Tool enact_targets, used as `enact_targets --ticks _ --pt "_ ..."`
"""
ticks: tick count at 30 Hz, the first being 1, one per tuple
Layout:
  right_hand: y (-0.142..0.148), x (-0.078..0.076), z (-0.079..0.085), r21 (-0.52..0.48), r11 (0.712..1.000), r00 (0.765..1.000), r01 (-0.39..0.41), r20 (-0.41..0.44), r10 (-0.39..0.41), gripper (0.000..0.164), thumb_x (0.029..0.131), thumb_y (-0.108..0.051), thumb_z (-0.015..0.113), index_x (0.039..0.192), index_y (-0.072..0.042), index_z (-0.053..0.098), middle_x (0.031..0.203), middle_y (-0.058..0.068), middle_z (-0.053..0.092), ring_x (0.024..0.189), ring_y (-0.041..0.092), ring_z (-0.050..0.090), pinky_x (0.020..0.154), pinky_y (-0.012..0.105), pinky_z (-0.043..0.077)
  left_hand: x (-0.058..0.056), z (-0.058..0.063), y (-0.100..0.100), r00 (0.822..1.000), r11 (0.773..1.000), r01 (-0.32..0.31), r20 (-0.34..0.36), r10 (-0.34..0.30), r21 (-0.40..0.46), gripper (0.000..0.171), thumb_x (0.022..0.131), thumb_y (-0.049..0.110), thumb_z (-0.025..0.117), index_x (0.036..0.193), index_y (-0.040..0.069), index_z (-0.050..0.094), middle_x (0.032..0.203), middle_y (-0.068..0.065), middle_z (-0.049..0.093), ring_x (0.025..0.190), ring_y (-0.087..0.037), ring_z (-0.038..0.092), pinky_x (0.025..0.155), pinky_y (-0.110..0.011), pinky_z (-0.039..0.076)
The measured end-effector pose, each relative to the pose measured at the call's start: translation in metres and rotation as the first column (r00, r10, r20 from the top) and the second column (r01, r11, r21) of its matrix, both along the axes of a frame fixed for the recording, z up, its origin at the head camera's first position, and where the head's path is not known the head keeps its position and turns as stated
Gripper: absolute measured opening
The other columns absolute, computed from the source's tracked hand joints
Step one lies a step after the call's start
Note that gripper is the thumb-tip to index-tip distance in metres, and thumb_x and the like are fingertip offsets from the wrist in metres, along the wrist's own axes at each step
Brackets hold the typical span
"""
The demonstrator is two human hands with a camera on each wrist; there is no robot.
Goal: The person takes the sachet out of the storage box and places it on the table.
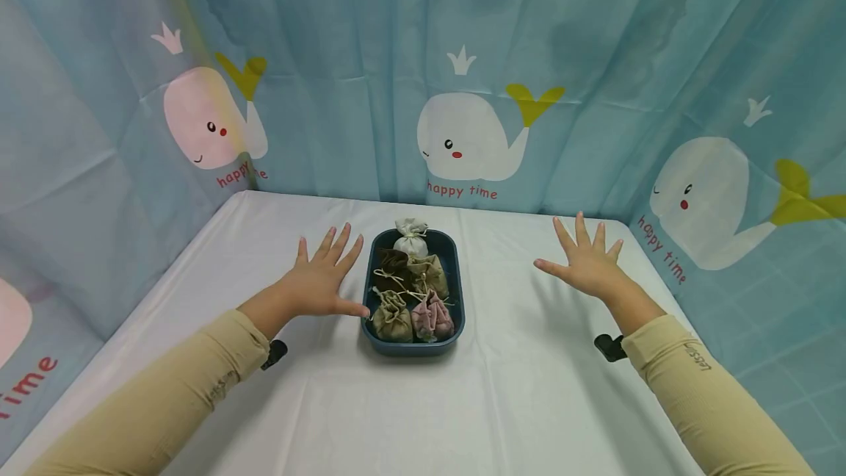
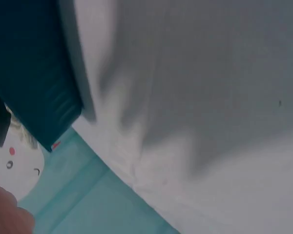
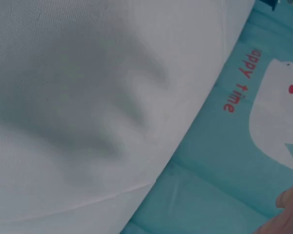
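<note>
Near the middle of the table stands a dark blue tray [image 1: 413, 349] holding several small drawstring pouches. At its far end is a white pouch [image 1: 411, 241]; a dark brown pouch [image 1: 391, 270] and an olive pouch [image 1: 432, 275] lie in the middle. A green-tan pouch [image 1: 393, 320] and a pink pouch [image 1: 432, 318] fill the near end. My left hand [image 1: 317, 281], fingers spread, hovers beside the tray's left side, its thumb tip over or near the rim. Well to the right, my right hand [image 1: 588, 263] is spread above the cloth and holds nothing.
A white cloth [image 1: 529, 388] covers the table. Blue curtains [image 1: 330, 131] printed with whales hang behind it and along both sides. In the left wrist view, the tray's wall [image 2: 34, 63] shows close by at the upper left.
</note>
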State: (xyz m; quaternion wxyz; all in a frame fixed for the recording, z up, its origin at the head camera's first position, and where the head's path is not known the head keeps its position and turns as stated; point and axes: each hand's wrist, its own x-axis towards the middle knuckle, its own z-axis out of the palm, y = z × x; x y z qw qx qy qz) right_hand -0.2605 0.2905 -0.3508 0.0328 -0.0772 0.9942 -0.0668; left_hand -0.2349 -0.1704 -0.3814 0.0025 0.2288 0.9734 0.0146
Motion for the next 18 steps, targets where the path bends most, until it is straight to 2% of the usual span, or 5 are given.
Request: enact_targets --ticks 7,10,18 --pt "-0.001 -0.001 -0.003 0.007 1.000 1.000 -0.008 -0.012 0.008 0.100 0.077 -0.079 0.033 0.147 -0.022 -0.009 0.147 0.021 -0.023 0.124 0.050 -0.028 0.086 0.074 -0.014 0.011 -0.005 0.012 0.999 1.000 0.030 0.043 -0.030 0.001 0.124 0.060 0.088 0.043 0.148 0.013 -0.004 0.151 -0.010 -0.018 0.138 -0.033 -0.012 0.096 -0.070 -0.008" --pt "-0.002 -0.002 -0.003 0.013 1.000 1.000 -0.012 -0.019 0.013 0.100 0.077 -0.079 0.033 0.147 -0.022 -0.009 0.147 0.022 -0.021 0.125 0.051 -0.027 0.087 0.075 -0.013 0.015 -0.009 0.016 0.998 0.999 0.046 0.040 -0.047 0.019 0.125 0.060 0.087 0.044 0.148 0.009 0.001 0.151 -0.011 -0.016 0.138 -0.033 -0.009 0.096 -0.070 -0.006" --pt "-0.003 0.000 -0.004 0.004 1.000 1.000 -0.019 -0.017 0.019 0.100 0.077 -0.078 0.034 0.147 -0.022 -0.008 0.147 0.022 -0.021 0.125 0.052 -0.026 0.086 0.074 -0.015 0.017 -0.026 0.023 0.996 0.999 0.042 0.080 -0.043 0.019 0.127 0.059 0.090 0.040 0.148 0.010 -0.004 0.151 -0.009 -0.016 0.139 -0.029 -0.008 0.099 -0.068 -0.004"
